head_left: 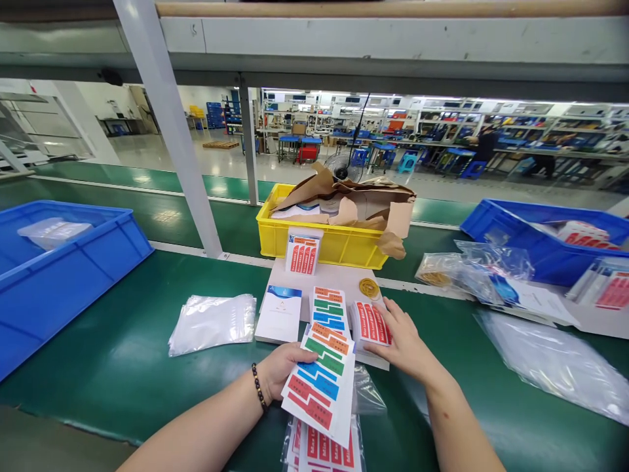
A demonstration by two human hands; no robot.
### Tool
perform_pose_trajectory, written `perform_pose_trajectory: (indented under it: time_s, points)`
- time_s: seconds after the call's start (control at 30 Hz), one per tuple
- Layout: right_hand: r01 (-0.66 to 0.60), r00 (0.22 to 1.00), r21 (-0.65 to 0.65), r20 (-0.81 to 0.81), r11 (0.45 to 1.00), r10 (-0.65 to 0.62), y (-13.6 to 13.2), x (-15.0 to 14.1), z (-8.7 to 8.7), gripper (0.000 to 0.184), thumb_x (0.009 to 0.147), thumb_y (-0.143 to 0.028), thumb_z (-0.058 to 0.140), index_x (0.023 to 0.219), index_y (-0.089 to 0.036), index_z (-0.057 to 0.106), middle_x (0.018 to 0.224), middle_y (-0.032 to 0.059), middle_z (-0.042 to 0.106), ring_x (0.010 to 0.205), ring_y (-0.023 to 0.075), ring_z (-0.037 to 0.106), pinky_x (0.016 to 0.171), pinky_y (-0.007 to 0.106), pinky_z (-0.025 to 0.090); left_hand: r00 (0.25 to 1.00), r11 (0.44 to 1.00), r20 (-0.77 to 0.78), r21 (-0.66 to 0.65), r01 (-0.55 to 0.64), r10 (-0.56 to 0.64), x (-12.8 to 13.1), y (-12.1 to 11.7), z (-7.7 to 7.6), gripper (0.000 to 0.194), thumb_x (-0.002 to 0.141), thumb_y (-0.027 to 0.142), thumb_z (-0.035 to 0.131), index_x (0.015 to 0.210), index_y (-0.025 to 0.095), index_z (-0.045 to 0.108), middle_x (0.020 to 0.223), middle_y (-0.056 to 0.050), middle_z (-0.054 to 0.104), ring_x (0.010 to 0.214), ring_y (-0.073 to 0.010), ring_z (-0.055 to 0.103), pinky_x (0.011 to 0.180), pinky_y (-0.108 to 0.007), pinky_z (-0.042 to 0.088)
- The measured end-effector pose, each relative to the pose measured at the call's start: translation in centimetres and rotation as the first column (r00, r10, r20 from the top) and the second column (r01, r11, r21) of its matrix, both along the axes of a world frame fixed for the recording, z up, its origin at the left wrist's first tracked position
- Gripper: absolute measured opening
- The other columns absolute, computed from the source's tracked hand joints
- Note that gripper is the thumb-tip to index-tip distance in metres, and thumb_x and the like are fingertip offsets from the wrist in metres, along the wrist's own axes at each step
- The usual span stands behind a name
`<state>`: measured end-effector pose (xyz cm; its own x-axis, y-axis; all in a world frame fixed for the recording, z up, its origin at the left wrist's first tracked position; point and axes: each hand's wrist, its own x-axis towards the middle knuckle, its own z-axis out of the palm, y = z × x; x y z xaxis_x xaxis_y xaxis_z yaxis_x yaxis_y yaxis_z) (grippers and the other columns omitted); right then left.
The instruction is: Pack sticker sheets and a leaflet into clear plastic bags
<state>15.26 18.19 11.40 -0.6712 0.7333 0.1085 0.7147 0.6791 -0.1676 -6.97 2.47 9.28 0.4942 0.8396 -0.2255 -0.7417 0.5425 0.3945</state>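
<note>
My left hand (287, 370) is closed on a few label sheets (319, 380) with orange, green, blue and red shapes, fanned and tilted towards me. My right hand (407, 341) curls round the right side of a stack of red label sheets (372, 322), fingers on its edge and thumb near its front corner. Between the hands is a stack of multicoloured label sheets (328, 303), partly covered by the held ones. To its left lies a pile of white booklets (279, 314) with a blue top band. Bagged red label sheets (329, 449) show below my left hand.
Clear plastic bags (212, 322) lie flat at left; more bags (560, 364) at right. A yellow crate (322, 244) with torn brown paper stands behind, another label stack (303, 252) against it. Rubber bands (369, 288) sit on the board. Blue bins (73, 275) flank both sides. A post (171, 131) rises left.
</note>
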Motion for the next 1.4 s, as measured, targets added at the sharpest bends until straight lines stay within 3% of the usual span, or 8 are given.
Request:
perform_pose_trajectory:
  time_s: [0.1, 0.2, 0.4, 0.63, 0.77, 0.93, 1.03, 1.4]
  points:
    - [-0.04, 0.999, -0.001, 0.017, 0.999, 0.04, -0.3, -1.0, -0.4, 0.074, 0.07, -0.061, 0.045, 0.132, -0.026, 0.025, 0.143, 0.0086, 0.011, 0.129, 0.0293, 0.006, 0.101, 0.051, 0.009, 0.999, 1.0, -0.048, -0.007, -0.009, 0.009, 0.0, -0.1, 0.1, 0.043, 0.075, 0.016, 0.053, 0.116, 0.003, 0.045, 0.115, -0.018, 0.053, 0.098, -0.0264, 0.056, 0.092, -0.041, 0.036]
    - [-0.068, 0.996, -0.051, 0.054, 0.996, 0.07, -0.8, -1.3, -0.1, 0.065, 0.071, -0.058, 0.046, 0.129, -0.034, 0.03, 0.142, 0.0039, 0.019, 0.129, 0.0301, 0.01, 0.1, 0.052, 0.01, 0.994, 0.999, -0.097, -0.007, -0.041, 0.04, 0.0, -0.1, 0.3, 0.042, 0.075, 0.016, 0.052, 0.115, 0.003, 0.046, 0.114, -0.018, 0.054, 0.097, -0.0261, 0.057, 0.091, -0.04, 0.036]
    - [-0.057, 0.995, -0.159, 0.067, 0.986, 0.068, -1.5, -0.4, 0.9, 0.065, 0.071, -0.05, 0.051, 0.13, -0.031, 0.031, 0.142, 0.0024, 0.017, 0.129, 0.0271, 0.01, 0.1, 0.041, 0.022, 0.989, 0.998, -0.135, 0.004, -0.066, 0.066, 0.3, 0.1, 0.1, 0.038, 0.074, 0.014, 0.054, 0.11, 0.002, 0.051, 0.108, -0.018, 0.058, 0.09, -0.0248, 0.06, 0.088, -0.04, 0.039]
    - [-0.01, 0.994, -0.08, 0.105, 0.997, 0.019, -1.2, 0.7, 1.0, 0.057, 0.072, -0.05, 0.049, 0.125, -0.034, 0.037, 0.136, 0.0067, 0.032, 0.124, 0.0273, 0.026, 0.098, 0.051, 0.016, 0.979, 0.994, -0.171, -0.016, -0.113, 0.108, 0.6, 0.1, 0.5, 0.034, 0.067, 0.012, 0.059, 0.1, 0.002, 0.057, 0.094, -0.018, 0.063, 0.082, -0.0247, 0.062, 0.084, -0.04, 0.041]
    - [0.117, 0.993, 0.043, 0.007, 0.992, -0.117, -0.8, 0.7, 1.2, 0.05, 0.078, -0.054, 0.036, 0.113, -0.023, 0.052, 0.123, 0.0102, 0.045, 0.111, 0.0257, 0.042, 0.091, 0.042, 0.031, 0.975, 0.992, -0.188, -0.011, -0.126, 0.122, 0.7, 0.0, 0.4, 0.032, 0.066, 0.013, 0.06, 0.097, 0.002, 0.058, 0.091, -0.018, 0.064, 0.081, -0.0253, 0.062, 0.083, -0.04, 0.041]
    - [0.443, 0.894, 0.202, -0.03, 0.874, -0.447, -0.5, -1.4, 1.2, 0.061, 0.077, -0.06, 0.03, 0.104, -0.012, 0.056, 0.102, 0.0166, 0.055, 0.093, 0.0302, 0.05, 0.073, 0.041, 0.039, 0.969, 0.991, -0.214, -0.016, -0.13, 0.124, 1.0, 0.0, 0.4, 0.031, 0.065, 0.013, 0.061, 0.095, 0.002, 0.058, 0.09, -0.018, 0.064, 0.08, -0.0252, 0.063, 0.082, -0.039, 0.042]
    - [0.471, 0.874, 0.241, -0.003, 0.848, -0.485, -0.5, -2.3, 1.3, 0.065, 0.075, -0.062, 0.032, 0.105, -0.009, 0.054, 0.106, 0.019, 0.052, 0.095, 0.0318, 0.049, 0.072, 0.041, 0.038, 0.959, 0.987, -0.24, -0.026, -0.159, 0.148, 1.1, 0.0, 0.5, 0.032, 0.066, 0.013, 0.06, 0.096, 0.002, 0.058, 0.088, -0.017, 0.065, 0.077, -0.0245, 0.063, 0.08, -0.039, 0.043]
    - [0.428, 0.884, 0.197, 0.109, 0.882, -0.454, 0.0, -1.1, 1.6, 0.05, 0.079, -0.056, 0.03, 0.067, -0.016, 0.057, 0.076, 0.0124, 0.058, 0.075, 0.0267, 0.056, 0.059, 0.035, 0.038, 0.955, 0.981, -0.234, -0.019, -0.193, 0.184, 1.3, -0.1, 0.5, 0.03, 0.064, 0.013, 0.062, 0.093, 0.003, 0.059, 0.088, -0.017, 0.065, 0.079, -0.025, 0.063, 0.081, -0.04, 0.043]
